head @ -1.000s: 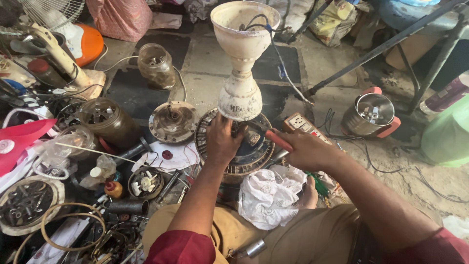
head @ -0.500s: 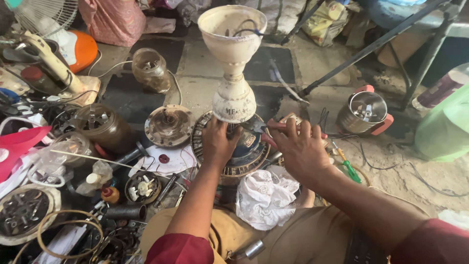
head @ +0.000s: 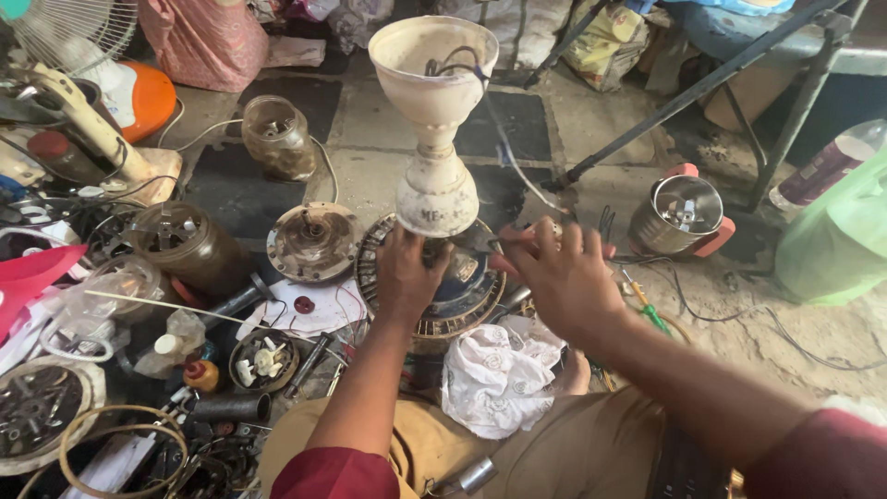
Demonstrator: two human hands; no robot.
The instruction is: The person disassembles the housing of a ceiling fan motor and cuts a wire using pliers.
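Centre of view: a ceiling fan motor (head: pixel 443 277) is lying flat on the ground, its white downrod cup (head: pixel 434 120) standing upright above it at 12 o'clock.
Left hand: the left hand (head: pixel 407 273) is gripping the base of the white stem, fingers curled closed around it.
Right hand: the right hand (head: pixel 568 277) is hovering at 3 o'clock of the motor, fingers spread; a red-handled tool (head: pixel 504 248) is showing under them, and I cannot tell whether they are gripping it.
Lap: a white cloth (head: pixel 499 374) is lying at 6 o'clock.
Surroundings: a steel mixer jar (head: pixel 674 214) is sitting at 3 o'clock, and a round motor cover (head: pixel 312 242) is lying at 9 o'clock.
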